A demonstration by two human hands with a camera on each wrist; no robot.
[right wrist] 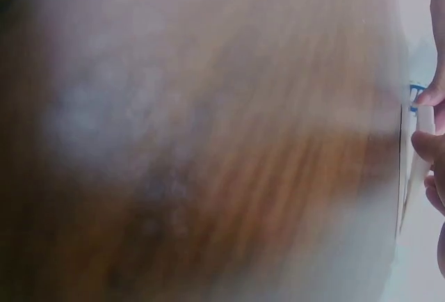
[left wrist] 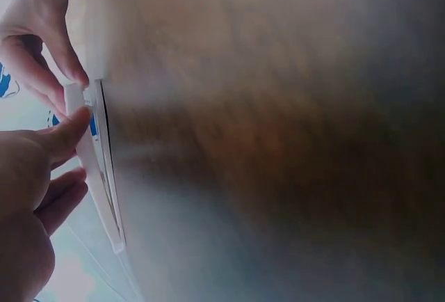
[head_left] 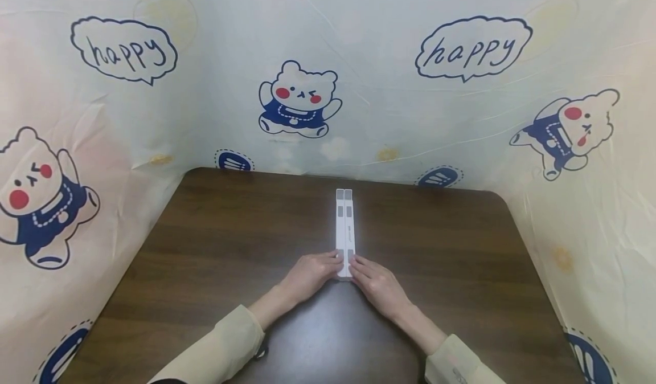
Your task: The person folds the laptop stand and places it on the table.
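Observation:
A folded white laptop stand (head_left: 340,230), two slim bars side by side with grey pads, lies lengthwise on the brown table. My left hand (head_left: 311,273) pinches its near end from the left side. From the right, my right hand (head_left: 380,287) pinches the same end. In the left wrist view, the left thumb and fingers (left wrist: 64,135) sit on the upper layer of the stand (left wrist: 99,184), and a narrow gap shows under that layer. The right wrist view catches the stand (right wrist: 417,177) and both hands only at its right edge.
Dark wood-grain table (head_left: 205,241) with rounded far corners spreads around the stand. A pale curtain (head_left: 379,116) printed with bears and "happy" bubbles hangs close behind the table and along both sides.

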